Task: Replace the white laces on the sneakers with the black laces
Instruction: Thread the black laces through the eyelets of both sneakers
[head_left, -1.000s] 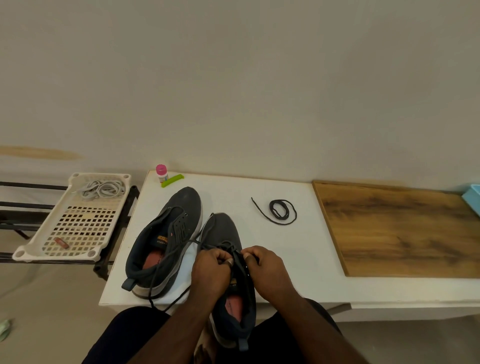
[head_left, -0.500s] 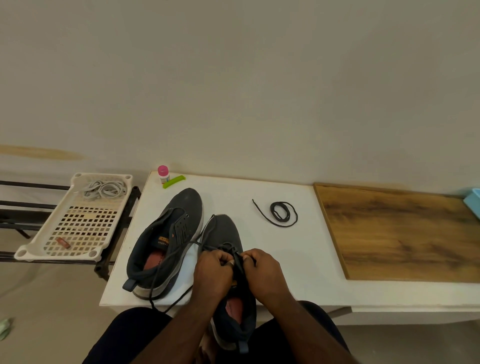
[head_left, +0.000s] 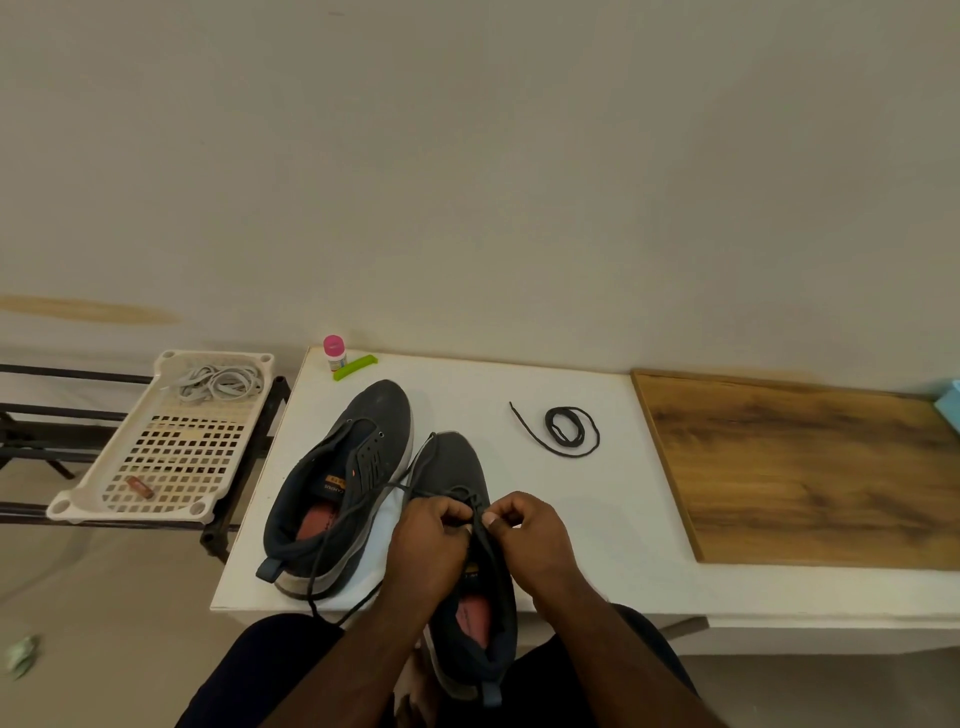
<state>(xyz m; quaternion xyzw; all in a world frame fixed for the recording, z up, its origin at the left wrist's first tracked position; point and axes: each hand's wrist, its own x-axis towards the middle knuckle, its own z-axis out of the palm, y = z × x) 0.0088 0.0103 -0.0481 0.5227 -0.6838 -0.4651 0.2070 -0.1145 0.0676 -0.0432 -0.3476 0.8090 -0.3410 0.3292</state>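
Observation:
Two dark grey sneakers lie on the white table (head_left: 571, 530). The left sneaker (head_left: 358, 457) has no lace in its eyelets. The right sneaker (head_left: 457, 467) hangs over the front edge with its heel over my lap. A black lace (head_left: 363, 509) runs through its lower eyelets and trails across the left sneaker and off the table edge. My left hand (head_left: 428, 535) and my right hand (head_left: 524, 530) both pinch this lace over the tongue. A second black lace (head_left: 569, 432) lies coiled on the table to the right. The white laces (head_left: 218, 382) sit in a cream tray (head_left: 104, 499).
The cream perforated tray rests on a black rack (head_left: 31, 415) left of the table. A small pink-capped bottle (head_left: 335, 353) and a green clip (head_left: 355, 366) stand at the table's back left corner. A wooden board (head_left: 805, 467) covers the right part.
Both hands have stayed on the right sneaker's lace; my right hand has shifted slightly right and up, pulling the lace between the fingertips. Nothing else has moved.

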